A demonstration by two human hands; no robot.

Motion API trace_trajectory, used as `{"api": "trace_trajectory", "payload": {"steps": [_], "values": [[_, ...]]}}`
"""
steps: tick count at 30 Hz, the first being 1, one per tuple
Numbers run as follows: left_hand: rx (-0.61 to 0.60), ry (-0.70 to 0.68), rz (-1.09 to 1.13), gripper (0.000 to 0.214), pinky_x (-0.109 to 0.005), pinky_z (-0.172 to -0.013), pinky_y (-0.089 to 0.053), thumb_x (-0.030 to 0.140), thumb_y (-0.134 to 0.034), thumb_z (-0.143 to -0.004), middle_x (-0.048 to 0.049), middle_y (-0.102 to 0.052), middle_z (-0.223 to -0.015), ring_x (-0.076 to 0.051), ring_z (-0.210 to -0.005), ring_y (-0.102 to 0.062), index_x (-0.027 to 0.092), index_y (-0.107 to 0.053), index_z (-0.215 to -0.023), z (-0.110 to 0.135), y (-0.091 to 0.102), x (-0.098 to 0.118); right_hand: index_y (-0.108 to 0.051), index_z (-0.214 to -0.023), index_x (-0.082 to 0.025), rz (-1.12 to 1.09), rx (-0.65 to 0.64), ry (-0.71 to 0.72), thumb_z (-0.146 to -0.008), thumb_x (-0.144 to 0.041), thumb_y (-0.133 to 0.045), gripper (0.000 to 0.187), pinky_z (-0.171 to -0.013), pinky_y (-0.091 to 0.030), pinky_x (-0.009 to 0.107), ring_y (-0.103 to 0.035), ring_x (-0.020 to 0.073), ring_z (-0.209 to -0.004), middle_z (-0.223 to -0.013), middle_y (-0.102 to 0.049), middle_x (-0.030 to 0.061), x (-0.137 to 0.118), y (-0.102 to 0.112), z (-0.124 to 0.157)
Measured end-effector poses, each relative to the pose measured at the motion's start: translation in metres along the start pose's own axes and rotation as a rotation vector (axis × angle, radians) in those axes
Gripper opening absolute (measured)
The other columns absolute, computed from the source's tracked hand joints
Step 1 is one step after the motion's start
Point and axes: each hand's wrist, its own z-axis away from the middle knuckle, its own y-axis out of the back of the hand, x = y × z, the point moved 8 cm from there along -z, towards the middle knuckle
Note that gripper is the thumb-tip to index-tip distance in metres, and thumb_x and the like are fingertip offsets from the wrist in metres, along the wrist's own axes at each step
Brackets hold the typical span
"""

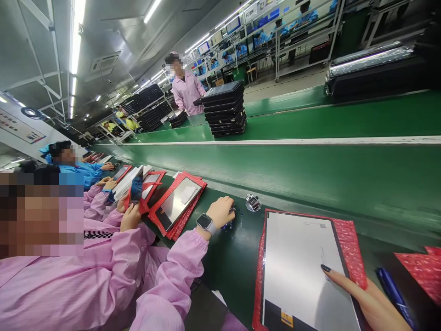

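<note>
My left hand (220, 214), with a smartwatch (204, 222) at the wrist, reaches down to the dark green bench top. Its fingers are curled over a few small dark-blue pieces (227, 225), too small to name. Before me lies a silver-backed display panel (299, 262) with a black border, on red bubble wrap (347, 239). My right hand (368, 294) grips the panel's right edge, thumb flat on the silver face; the other fingers are hidden beneath. A small round clear dish (253, 202) with dark little parts sits beyond the panel, to the right of my left hand.
Left of me, a co-worker in a pink smock (113, 257) holds a dark sheet beside stacked panels (179, 202) in red wrap. A blue pen (396, 294) lies at right. Beyond runs a green conveyor (310, 170) bearing stacked black trays (225, 110).
</note>
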Motion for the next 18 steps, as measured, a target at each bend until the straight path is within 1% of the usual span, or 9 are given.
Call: {"api": "trace_trajectory", "payload": {"steps": [2, 4, 6, 8, 10, 13, 15, 18], "values": [[0.018, 0.033, -0.008, 0.021, -0.035, -0.084, -0.049, 0.017, -0.051, -0.085, -0.0078, -0.059, -0.105, -0.026, -0.100, -0.056, 0.016, -0.058, -0.105, 0.002, 0.001, 0.000, -0.055, -0.128, -0.019, -0.028, 0.002, -0.008, -0.026, -0.042, -0.104, 0.115, -0.071, -0.060, 0.026, -0.049, 0.0394, -0.116, -0.125, -0.055, 0.0131, 0.001, -0.001, 0.001], [0.026, 0.042, 0.003, 0.024, -0.033, -0.083, -0.049, 0.021, -0.053, -0.087, -0.0065, -0.059, -0.108, -0.024, -0.100, -0.057, 0.018, -0.056, -0.111, 0.006, 0.002, 0.000, -0.055, -0.128, -0.020, -0.025, -0.003, -0.001, -0.029, -0.042, -0.103, 0.112, -0.069, -0.061, 0.027, -0.051, 0.0406, -0.113, -0.125, -0.055, 0.0129, 0.000, -0.004, 0.002], [0.009, 0.021, 0.024, 0.031, -0.031, -0.084, -0.049, 0.029, -0.060, -0.087, -0.0045, -0.058, -0.110, -0.023, -0.102, -0.057, 0.020, -0.054, -0.116, 0.009, 0.002, 0.000, -0.055, -0.128, -0.019, -0.011, 0.002, 0.003, -0.030, -0.043, -0.102, 0.112, -0.065, -0.062, 0.030, -0.052, 0.0421, -0.111, -0.123, -0.056, 0.0129, -0.002, -0.007, 0.003], [-0.022, 0.004, 0.036, 0.036, -0.030, -0.083, -0.049, 0.035, -0.067, -0.084, -0.0037, -0.058, -0.110, -0.022, -0.103, -0.056, 0.020, -0.054, -0.113, 0.009, 0.002, -0.001, -0.055, -0.129, -0.018, 0.003, 0.005, 0.009, -0.031, -0.044, -0.101, 0.111, -0.066, -0.061, 0.030, -0.054, 0.0420, -0.108, -0.120, -0.058, 0.0132, -0.005, -0.009, 0.005], [-0.052, 0.005, 0.032, 0.030, -0.030, -0.083, -0.049, 0.032, -0.069, -0.082, -0.0040, -0.058, -0.106, -0.022, -0.101, -0.057, 0.018, -0.056, -0.105, 0.007, 0.001, -0.005, -0.055, -0.129, -0.017, 0.012, -0.001, 0.018, -0.032, -0.045, -0.100, 0.111, -0.070, -0.061, 0.030, -0.055, 0.0417, -0.107, -0.118, -0.059, 0.0133, -0.006, -0.009, 0.006], [-0.094, 0.009, 0.011, 0.016, -0.028, -0.083, -0.048, 0.024, -0.065, -0.084, -0.0038, -0.059, -0.101, -0.020, -0.095, -0.058, 0.016, -0.057, -0.095, 0.001, -0.001, -0.010, -0.053, -0.133, -0.016, 0.023, -0.004, 0.033, -0.034, -0.046, -0.100, 0.114, -0.069, -0.061, 0.028, -0.055, 0.0412, -0.107, -0.118, -0.059, 0.0130, -0.005, -0.005, 0.005], [-0.113, 0.009, -0.017, 0.011, -0.028, -0.081, -0.049, 0.022, -0.062, -0.085, -0.0044, -0.060, -0.099, -0.020, -0.092, -0.059, 0.016, -0.058, -0.093, -0.002, -0.002, -0.011, -0.049, -0.137, -0.016, 0.023, -0.048, 0.039, -0.041, -0.048, -0.101, 0.114, -0.070, -0.060, 0.026, -0.054, 0.0390, -0.109, -0.120, -0.058, 0.0119, -0.002, -0.004, 0.004], [-0.121, 0.002, -0.083, 0.009, -0.031, -0.080, -0.049, 0.021, -0.058, -0.087, -0.0068, -0.059, -0.100, -0.023, -0.093, -0.058, 0.015, -0.057, -0.094, -0.002, -0.003, -0.007, -0.043, -0.143, -0.017, 0.037, -0.135, 0.048, -0.057, -0.052, -0.098, 0.108, -0.082, -0.058, 0.027, -0.054, 0.0365, -0.111, -0.122, -0.057, 0.0100, 0.000, -0.005, 0.002]]}}
